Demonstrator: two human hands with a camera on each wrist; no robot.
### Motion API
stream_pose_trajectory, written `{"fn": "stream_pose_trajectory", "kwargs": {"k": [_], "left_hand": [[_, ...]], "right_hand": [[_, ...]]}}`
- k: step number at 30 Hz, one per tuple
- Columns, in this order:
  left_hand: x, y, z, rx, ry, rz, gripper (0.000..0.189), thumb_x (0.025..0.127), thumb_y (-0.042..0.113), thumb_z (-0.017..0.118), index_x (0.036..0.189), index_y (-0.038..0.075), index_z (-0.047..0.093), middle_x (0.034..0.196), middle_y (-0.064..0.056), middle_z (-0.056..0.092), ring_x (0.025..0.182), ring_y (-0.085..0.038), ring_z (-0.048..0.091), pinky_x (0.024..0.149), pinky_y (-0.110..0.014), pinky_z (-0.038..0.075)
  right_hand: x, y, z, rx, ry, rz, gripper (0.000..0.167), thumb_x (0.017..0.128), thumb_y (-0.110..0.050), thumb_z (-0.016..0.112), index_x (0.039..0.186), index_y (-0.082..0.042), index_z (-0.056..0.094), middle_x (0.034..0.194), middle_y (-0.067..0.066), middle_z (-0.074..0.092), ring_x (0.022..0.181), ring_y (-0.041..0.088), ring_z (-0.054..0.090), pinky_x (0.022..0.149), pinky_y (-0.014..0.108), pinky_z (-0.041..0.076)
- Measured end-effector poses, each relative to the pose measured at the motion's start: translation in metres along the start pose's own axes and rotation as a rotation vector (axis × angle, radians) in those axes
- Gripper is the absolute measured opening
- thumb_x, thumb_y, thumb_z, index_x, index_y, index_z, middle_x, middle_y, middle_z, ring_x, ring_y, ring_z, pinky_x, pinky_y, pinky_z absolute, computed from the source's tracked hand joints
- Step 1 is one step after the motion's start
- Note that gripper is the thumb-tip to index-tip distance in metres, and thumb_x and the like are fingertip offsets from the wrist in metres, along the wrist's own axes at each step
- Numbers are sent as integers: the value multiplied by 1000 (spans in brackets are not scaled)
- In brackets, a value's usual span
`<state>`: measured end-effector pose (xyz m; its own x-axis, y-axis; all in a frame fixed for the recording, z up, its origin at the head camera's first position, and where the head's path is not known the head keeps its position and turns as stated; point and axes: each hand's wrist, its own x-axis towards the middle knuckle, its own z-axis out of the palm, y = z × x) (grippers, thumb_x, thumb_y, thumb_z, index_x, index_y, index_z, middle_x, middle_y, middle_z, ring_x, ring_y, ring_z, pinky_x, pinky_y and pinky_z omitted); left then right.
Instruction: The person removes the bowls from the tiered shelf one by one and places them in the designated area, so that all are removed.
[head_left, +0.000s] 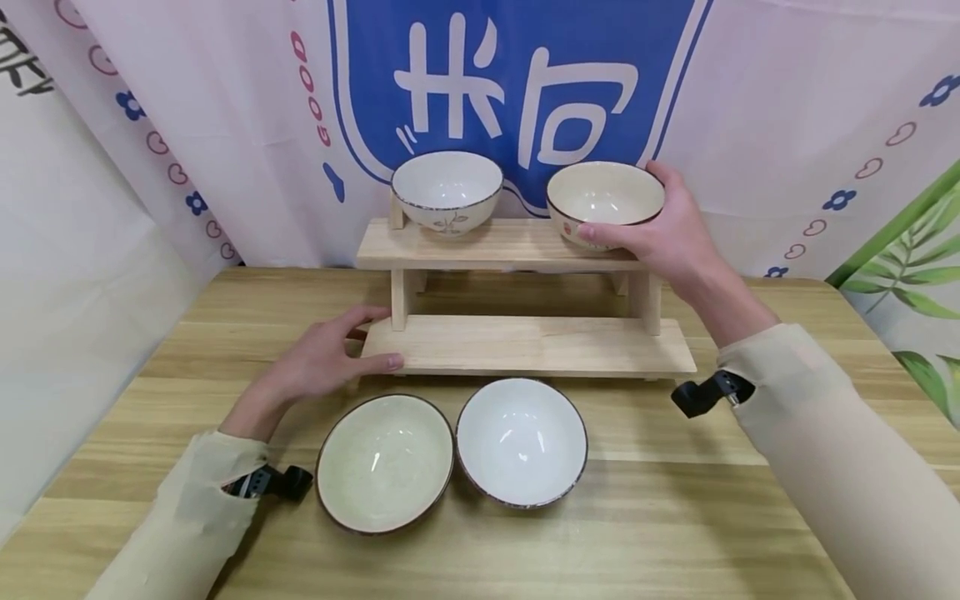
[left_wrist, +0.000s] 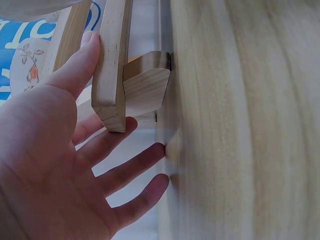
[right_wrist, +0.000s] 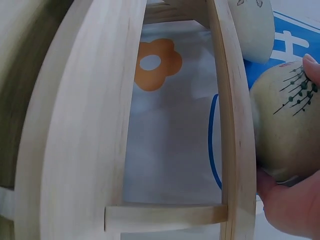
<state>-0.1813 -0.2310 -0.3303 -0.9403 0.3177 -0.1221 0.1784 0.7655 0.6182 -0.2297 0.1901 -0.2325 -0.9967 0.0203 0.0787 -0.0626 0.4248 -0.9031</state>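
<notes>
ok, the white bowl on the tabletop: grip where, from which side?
Tabletop white bowl: likely best pinched at its right rim, coming from the right. It sits mouth up with that rim exposed; the pale green bowl crowds its left, and the two-tier wooden stand is close behind.

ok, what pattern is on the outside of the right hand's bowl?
Dark sprigs with green dots on the cream bowl; best in right wrist view.
</notes>
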Motion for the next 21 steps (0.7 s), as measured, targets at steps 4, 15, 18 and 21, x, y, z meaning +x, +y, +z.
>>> {"fn": "stream_pose_trajectory", "kwargs": {"k": [4, 15, 18, 21], "left_hand": [[1, 0, 0, 1, -3, -3, 86, 93, 57, 77, 160, 16, 42, 152, -26, 57, 139, -47, 56, 111, -65, 49], [1, 0, 0, 0, -11, -11, 87, 93, 58, 77, 161, 17, 41, 155, -25, 55, 140, -47, 56, 111, -65, 49], [1, 0, 0, 1, -12, -15, 88, 93, 59, 77, 161, 17, 41, 156, -25, 54, 140, -47, 55, 111, -65, 49], [1, 0, 0, 0, -11, -13, 88, 93, 59, 77, 161, 17, 41, 156, -25, 54, 140, -47, 55, 111, -66, 49]], "right_hand": [[-8, 1, -3, 26, -9, -34, 120, 79, -34, 96, 169, -20, 16, 167, 9, 35, 144, 23, 44, 124, 44, 42], [-31, 9, -16, 32, -34, -66, 116, 84, -28, 93, 170, -21, 15, 168, 9, 35, 145, 24, 44, 120, 34, 47], [-38, 12, -20, 26, -48, -84, 112, 86, -26, 91, 169, -21, 17, 166, 10, 37, 142, 24, 46, 108, 17, 51], [-47, 15, -24, 35, -65, -105, 108, 88, -20, 89, 169, -19, 18, 165, 10, 37, 140, 24, 48, 97, 8, 52]]}}
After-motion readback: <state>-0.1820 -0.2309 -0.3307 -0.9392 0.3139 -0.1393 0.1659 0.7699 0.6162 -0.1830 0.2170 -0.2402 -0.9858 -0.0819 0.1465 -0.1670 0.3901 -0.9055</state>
